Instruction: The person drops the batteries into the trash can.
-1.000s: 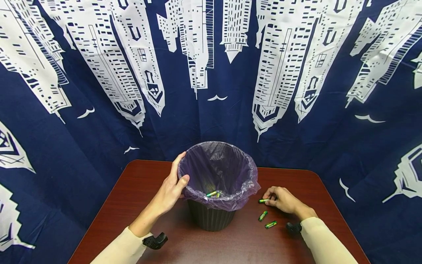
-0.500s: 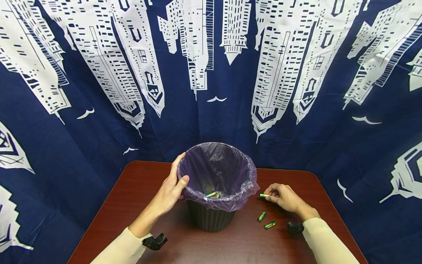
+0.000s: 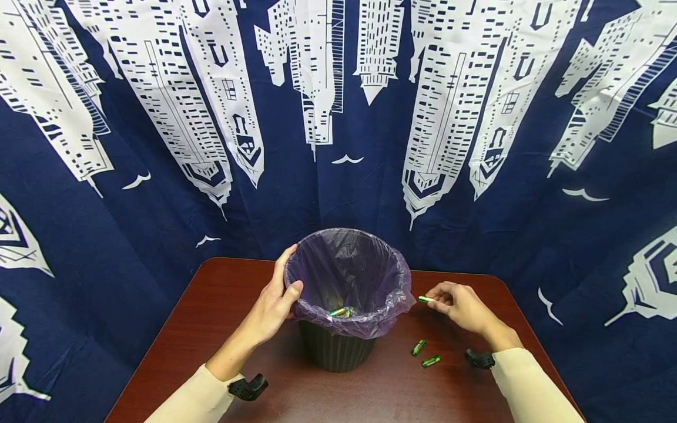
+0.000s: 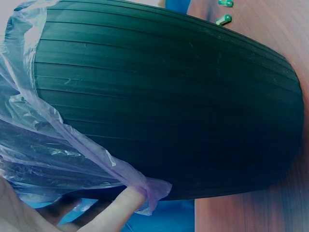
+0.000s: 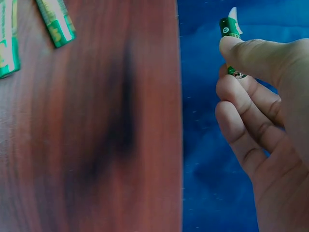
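Observation:
A dark ribbed trash bin stands on the table, lined with a translucent purple bag folded over its rim. My left hand grips the bin's left rim through the bag; in the left wrist view a finger presses on the bag's edge. To the right of the bin, my right hand pinches a green battery between thumb and fingers, raised above the table. The right wrist view shows this battery partly covered by the thumb. Some green batteries lie inside the bin.
Two more green batteries, one nearer the bin and one closer to the front, lie on the reddish-brown wooden table. Behind the table hangs a blue cloth printed with white buildings.
My right hand has picked the battery up from the table and raised it, moving slightly away from me. The left hand stays on the bin's rim.

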Demonstrator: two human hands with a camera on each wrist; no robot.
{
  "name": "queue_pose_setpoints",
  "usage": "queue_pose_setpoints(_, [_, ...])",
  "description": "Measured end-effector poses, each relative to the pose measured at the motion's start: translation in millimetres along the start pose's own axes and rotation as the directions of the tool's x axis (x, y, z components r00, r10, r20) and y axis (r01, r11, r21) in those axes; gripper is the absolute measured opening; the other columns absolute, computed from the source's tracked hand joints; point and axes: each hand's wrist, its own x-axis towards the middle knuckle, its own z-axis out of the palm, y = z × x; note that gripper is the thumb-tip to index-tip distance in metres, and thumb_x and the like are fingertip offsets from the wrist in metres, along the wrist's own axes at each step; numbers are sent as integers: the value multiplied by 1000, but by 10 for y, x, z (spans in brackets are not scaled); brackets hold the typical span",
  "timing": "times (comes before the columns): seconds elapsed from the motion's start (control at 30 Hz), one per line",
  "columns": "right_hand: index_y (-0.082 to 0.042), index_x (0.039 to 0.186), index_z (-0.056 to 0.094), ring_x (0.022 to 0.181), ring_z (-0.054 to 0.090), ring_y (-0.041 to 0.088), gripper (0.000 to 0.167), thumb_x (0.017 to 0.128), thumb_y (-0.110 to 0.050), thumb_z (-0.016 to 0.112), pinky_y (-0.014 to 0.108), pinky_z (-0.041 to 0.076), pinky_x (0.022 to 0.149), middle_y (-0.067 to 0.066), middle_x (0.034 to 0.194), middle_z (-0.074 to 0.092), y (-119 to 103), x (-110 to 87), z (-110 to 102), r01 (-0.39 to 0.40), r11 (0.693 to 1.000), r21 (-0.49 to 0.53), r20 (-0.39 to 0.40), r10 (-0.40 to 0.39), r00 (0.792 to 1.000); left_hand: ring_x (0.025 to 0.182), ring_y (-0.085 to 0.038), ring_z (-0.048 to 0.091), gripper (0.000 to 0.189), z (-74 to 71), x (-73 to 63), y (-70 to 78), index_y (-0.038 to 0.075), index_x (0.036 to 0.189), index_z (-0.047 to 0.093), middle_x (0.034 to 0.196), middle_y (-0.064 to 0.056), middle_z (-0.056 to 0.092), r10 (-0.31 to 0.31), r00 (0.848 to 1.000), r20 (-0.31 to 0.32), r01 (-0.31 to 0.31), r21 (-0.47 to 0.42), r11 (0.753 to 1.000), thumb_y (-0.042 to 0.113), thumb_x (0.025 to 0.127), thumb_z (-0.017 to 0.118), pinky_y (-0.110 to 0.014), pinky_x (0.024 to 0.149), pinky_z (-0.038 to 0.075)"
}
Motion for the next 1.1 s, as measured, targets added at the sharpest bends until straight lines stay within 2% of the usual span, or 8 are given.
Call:
queue_pose_setpoints(0.33, [-11,109,85,79,65,0,11,101,-7,91,21,59,71,-6,91,77,-225,43,-243,91,993,-72,-81,-97,992,145,-57,66,86,1,6,-3,36,185,22,177,-26,49,4,1000,-5,-4,16,1000,62,113,61,-51,75,75])
queue_pose_setpoints(0.53, [-12,108,86,79,65,-1,10,101,-8,91,19,58,70,-6,93,77,-395,85,-361,116,989,-95,-105,-125,987,146,-57,66,88,-3,7,-13,37,185,21,179,-25,47,5,1000,-8,-5,16,1000,67,112,60,-55,77,75])
queue_pose_setpoints(0.8, [-10,107,87,78,64,-2,10,99,-6,92,18,58,69,-5,92,77,-660,142,-499,155,978,-141,-158,-176,971,147,-56,65,84,-7,-2,-18,36,185,22,181,-25,46,21,1000,-12,-20,32,999,61,114,60,-57,82,75])
queue_pose_setpoints(1.1, [-10,107,88,76,64,0,12,97,-4,94,16,57,69,-3,92,78,-925,191,-637,173,965,-195,-228,-216,949,153,-55,63,85,-2,8,-24,33,185,22,183,-23,46,57,998,-19,-55,79,995,63,115,57,-71,105,67])
